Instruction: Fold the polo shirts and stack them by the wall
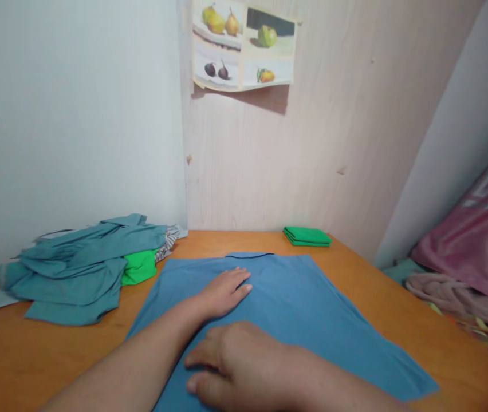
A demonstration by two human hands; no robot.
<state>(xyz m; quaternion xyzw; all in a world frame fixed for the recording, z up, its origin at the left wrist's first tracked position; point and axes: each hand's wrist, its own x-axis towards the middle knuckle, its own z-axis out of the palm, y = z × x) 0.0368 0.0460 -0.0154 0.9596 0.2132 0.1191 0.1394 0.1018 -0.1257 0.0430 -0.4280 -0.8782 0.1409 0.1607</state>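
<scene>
A blue shirt-like garment lies spread on the table, with a strip like a collar at its far edge. My left hand rests flat on its upper middle, fingers stretched out and pointing away to the right. Closer to me, my right hand is over the lower part of the garment, fingers loosely bent and pointing left, thumb apart from them. No object shows in either hand. Whether the right hand touches the cloth I cannot tell. My forearms cover part of the garment's near side.
On the orange wooden table, a pile of crumpled teal clothes with a bright green cloth sits at the left. A folded green cloth lies at the back right. Behind stands a wall with a fruit picture. Pink fabric is at the right.
</scene>
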